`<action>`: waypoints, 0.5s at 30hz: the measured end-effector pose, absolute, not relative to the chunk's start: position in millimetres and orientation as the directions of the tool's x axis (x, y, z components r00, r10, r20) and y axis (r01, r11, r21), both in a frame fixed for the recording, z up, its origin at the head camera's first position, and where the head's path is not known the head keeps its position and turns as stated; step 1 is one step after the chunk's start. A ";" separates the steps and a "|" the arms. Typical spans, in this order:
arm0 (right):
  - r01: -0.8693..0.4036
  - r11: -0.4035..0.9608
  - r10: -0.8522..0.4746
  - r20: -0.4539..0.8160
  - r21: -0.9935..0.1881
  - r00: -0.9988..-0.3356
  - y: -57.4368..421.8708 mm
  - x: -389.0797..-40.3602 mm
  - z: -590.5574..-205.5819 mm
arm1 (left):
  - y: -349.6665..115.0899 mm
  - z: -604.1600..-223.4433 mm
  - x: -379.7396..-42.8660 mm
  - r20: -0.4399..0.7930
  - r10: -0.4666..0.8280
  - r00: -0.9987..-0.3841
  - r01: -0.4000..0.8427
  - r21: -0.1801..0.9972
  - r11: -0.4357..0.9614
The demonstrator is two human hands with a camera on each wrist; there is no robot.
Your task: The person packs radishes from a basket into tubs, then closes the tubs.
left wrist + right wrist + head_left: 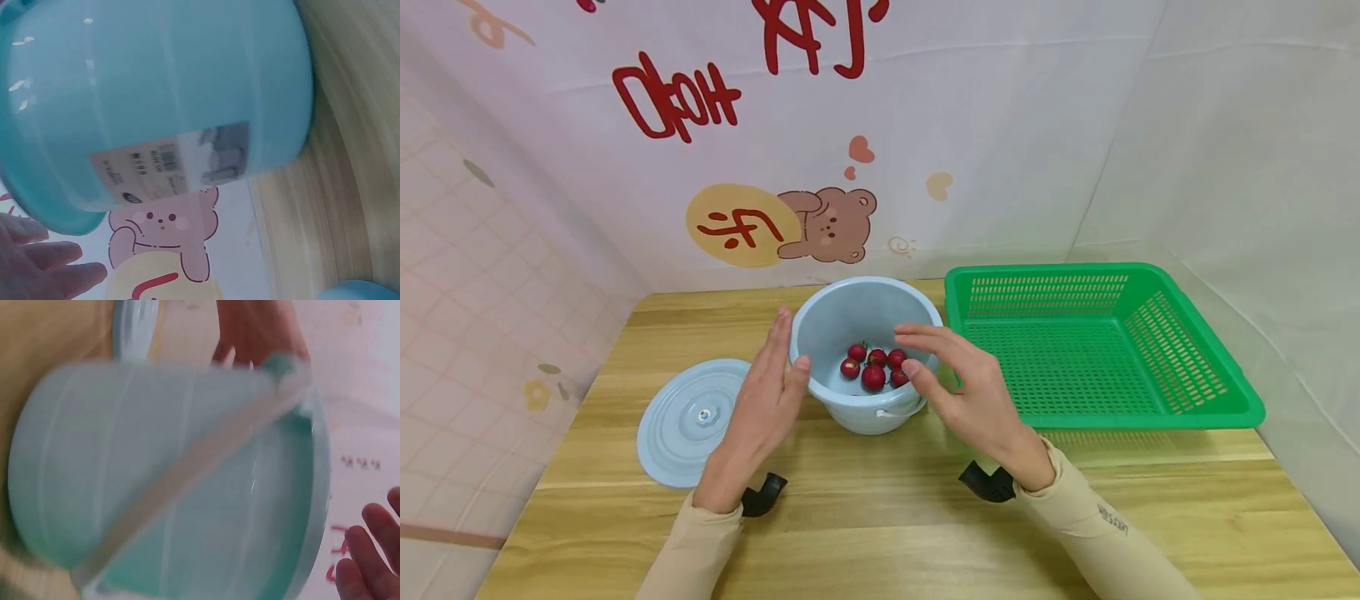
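A light blue bucket (865, 419) stands upright on the table with several small red tomatoes (873, 377) at its bottom. My left hand (765, 392) is beside the bucket's left rim, its fingers extended and thumb near the edge. Over the right rim, my right hand (966, 387) hovers with fingers spread and loosely bent, holding nothing. In the right wrist view, its fingers (375, 550) are apart from the rim. The bucket's pale handle (187, 475) hangs down on the right side. A printed label (172, 165) shows on its wall in the left wrist view.
To the right sits a green slotted basket (1105, 421). The round blue lid (677, 425) lies on the table at the left, partly behind my left hand. A printed cloth backdrop (1015, 125) rises behind the wooden table (880, 533).
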State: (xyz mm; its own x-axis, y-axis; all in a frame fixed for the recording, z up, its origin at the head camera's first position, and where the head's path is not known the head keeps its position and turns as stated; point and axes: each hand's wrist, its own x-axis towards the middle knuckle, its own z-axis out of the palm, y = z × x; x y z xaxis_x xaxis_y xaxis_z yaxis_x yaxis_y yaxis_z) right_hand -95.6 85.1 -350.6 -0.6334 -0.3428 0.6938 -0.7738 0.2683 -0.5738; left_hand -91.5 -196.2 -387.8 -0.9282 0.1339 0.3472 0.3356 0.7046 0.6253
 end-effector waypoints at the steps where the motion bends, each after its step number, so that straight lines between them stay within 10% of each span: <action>1: -0.776 0.242 -0.342 0.697 -0.582 -0.630 82.1 -92.9 -350.3 | -197.2 -386.4 -89.5 0.350 0.124 -0.928 0.334 0.640 0.692; 15: -0.780 0.048 -0.408 0.701 -0.624 -0.585 35.6 -67.1 -351.1 | -246.8 -374.2 -52.6 0.448 -0.042 -0.893 0.308 0.678 0.668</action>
State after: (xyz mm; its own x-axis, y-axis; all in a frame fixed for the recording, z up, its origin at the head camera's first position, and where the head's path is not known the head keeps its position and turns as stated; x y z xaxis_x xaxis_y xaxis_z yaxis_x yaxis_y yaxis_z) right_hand -67.1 35.6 -351.1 -0.5853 -0.4082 0.7005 -0.7801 0.0482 -0.6237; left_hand -52.6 -246.8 -374.2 -0.8929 -0.0424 0.4483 0.3084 0.6677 0.6775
